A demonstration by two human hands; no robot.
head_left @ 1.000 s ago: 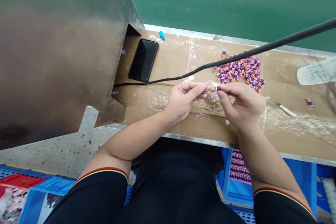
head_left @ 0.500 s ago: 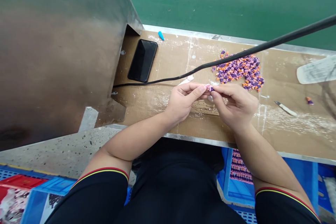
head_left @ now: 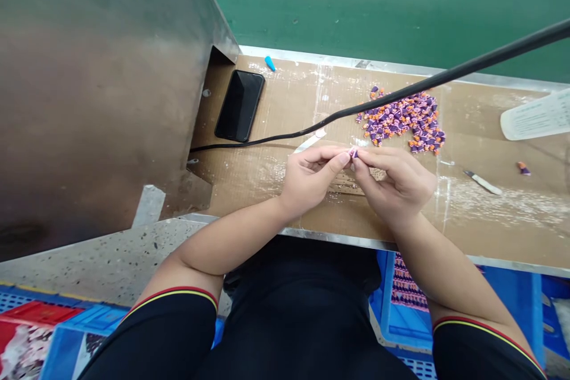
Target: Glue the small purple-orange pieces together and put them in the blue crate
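Observation:
Between my fingertips is a small purple and pink piece (head_left: 354,154), mostly covered by the fingers. My left hand (head_left: 309,178) pinches its pink side with thumb and forefinger. From the other side, my right hand (head_left: 396,184) is closed on the purple part. Both hands are above the cardboard-covered bench, near its front edge. Just beyond them lies a heap of small purple, pink and orange pieces (head_left: 423,122). A white strip with a pinkish tip (head_left: 309,141) lies behind my left hand.
A black cable (head_left: 356,109) crosses above the bench. A phone (head_left: 239,105) and a blue cone-shaped cap (head_left: 269,63) lie at left, beside a metal housing (head_left: 111,89). At right are a small knife (head_left: 483,182), a single purple-orange piece (head_left: 523,168) and a translucent container (head_left: 534,117).
My fingertips have come closer together around the small piece, hiding more of it. The camera view has shifted slightly; the things on the bench stay where they were.

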